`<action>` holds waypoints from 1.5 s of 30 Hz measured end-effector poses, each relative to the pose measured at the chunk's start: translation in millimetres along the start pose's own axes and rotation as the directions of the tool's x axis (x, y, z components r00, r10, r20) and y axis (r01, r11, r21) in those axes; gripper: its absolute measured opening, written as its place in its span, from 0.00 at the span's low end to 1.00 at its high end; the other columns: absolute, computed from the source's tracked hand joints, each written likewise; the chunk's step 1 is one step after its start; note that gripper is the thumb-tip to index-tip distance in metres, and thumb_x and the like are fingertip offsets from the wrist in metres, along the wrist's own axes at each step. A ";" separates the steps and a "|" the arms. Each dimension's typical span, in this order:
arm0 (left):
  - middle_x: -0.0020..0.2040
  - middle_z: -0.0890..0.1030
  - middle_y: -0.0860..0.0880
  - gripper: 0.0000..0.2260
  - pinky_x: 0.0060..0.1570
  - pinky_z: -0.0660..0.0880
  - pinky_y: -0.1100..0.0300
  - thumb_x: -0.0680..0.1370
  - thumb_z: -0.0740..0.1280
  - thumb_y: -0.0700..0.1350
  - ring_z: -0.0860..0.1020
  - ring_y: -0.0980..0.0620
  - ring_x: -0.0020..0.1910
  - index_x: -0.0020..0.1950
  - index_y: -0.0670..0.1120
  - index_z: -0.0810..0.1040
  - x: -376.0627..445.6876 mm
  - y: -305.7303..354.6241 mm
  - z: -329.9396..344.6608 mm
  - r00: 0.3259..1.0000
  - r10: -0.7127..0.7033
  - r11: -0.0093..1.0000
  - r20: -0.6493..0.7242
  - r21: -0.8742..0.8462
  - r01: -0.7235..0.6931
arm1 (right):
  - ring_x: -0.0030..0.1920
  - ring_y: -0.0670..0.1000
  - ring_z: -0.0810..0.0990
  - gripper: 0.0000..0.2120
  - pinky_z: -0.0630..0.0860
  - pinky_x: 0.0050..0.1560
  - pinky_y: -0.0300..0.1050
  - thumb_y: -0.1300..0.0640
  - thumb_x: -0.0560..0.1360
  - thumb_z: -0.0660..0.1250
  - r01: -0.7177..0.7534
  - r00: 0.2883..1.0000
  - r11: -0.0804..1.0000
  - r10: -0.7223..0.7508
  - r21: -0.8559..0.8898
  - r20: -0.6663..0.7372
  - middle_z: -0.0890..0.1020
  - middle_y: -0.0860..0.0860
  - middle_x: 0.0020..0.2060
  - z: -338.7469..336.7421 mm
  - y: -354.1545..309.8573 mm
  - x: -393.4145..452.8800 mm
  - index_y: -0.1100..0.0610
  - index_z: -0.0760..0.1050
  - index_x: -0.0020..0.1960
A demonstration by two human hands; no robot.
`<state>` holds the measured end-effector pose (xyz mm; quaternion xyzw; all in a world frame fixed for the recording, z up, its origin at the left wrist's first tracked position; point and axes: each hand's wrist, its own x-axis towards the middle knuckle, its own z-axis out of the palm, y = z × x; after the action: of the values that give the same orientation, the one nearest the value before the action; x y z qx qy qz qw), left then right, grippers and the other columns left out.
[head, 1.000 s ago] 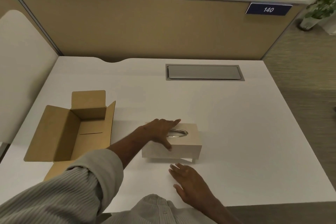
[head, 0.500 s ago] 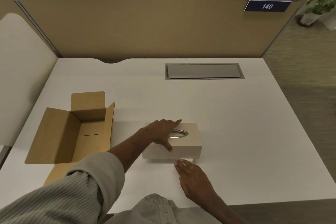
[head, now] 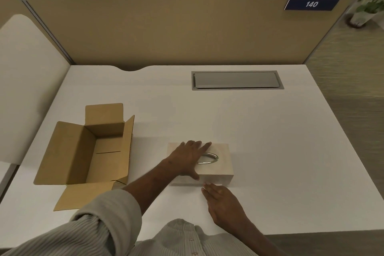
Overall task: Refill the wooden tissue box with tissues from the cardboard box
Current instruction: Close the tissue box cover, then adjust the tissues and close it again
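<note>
A pale wooden tissue box (head: 222,164) with a metal oval ring on its top stands on the white desk (head: 270,141), near the front. My left hand (head: 188,159) lies flat on the box's top, fingers spread, covering the left part of the ring. My right hand (head: 222,201) rests on the desk just in front of the box, fingertips at its lower front edge, holding nothing. An open brown cardboard box (head: 89,147) lies to the left with its flaps spread; no tissues show in its visible inside.
A grey cable hatch (head: 236,80) is set in the desk at the back. A tan partition (head: 166,31) with a blue "140" sign (head: 311,3) closes the far side. A white panel (head: 27,81) stands on the left; the floor lies to the right.
My right hand has slid forward across the desk until its fingertips reach the wooden box's front edge. My left hand has stayed on the box's top.
</note>
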<state>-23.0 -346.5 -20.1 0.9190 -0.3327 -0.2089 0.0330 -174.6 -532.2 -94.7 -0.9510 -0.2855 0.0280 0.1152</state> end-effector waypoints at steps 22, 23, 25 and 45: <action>0.75 0.66 0.44 0.56 0.67 0.69 0.45 0.63 0.78 0.59 0.67 0.41 0.70 0.80 0.52 0.45 11.9 -6.9 -13.9 0.993 -0.027 0.987 0.116 -0.156 0.045 | 0.56 0.52 0.82 0.25 0.79 0.59 0.51 0.52 0.65 0.75 -0.082 0.994 0.996 0.085 -0.043 0.069 0.84 0.53 0.57 10.1 6.5 1.6 0.58 0.81 0.61; 0.75 0.67 0.44 0.56 0.68 0.69 0.47 0.64 0.78 0.59 0.68 0.42 0.70 0.80 0.51 0.46 16.4 -12.0 -19.6 0.989 -0.022 0.981 0.146 -0.186 0.049 | 0.57 0.52 0.82 0.25 0.79 0.59 0.51 0.52 0.65 0.76 -0.084 0.994 0.995 0.087 -0.048 0.066 0.84 0.53 0.57 9.7 6.5 2.4 0.58 0.81 0.61; 0.76 0.67 0.45 0.54 0.69 0.67 0.51 0.65 0.78 0.60 0.69 0.44 0.71 0.80 0.51 0.47 26.1 -23.5 -30.9 0.973 -0.021 0.962 0.229 -0.259 0.082 | 0.57 0.52 0.82 0.26 0.78 0.59 0.51 0.52 0.64 0.76 -0.081 0.994 0.995 0.084 -0.055 0.072 0.84 0.54 0.58 9.2 5.9 3.9 0.58 0.81 0.60; 0.63 0.81 0.49 0.22 0.69 0.63 0.46 0.79 0.58 0.63 0.77 0.46 0.62 0.66 0.51 0.74 45.8 -73.9 -25.0 0.956 -0.259 0.955 -0.134 -0.182 0.233 | 0.55 0.47 0.82 0.22 0.80 0.55 0.44 0.63 0.67 0.77 -0.168 0.978 0.959 0.191 0.226 -0.083 0.84 0.47 0.56 -13.0 17.1 1.2 0.54 0.81 0.60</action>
<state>62.9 -319.7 -28.7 0.9610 -0.1932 -0.1655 0.1083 -162.8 -548.0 -86.0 -0.9548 -0.1866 0.0197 0.2305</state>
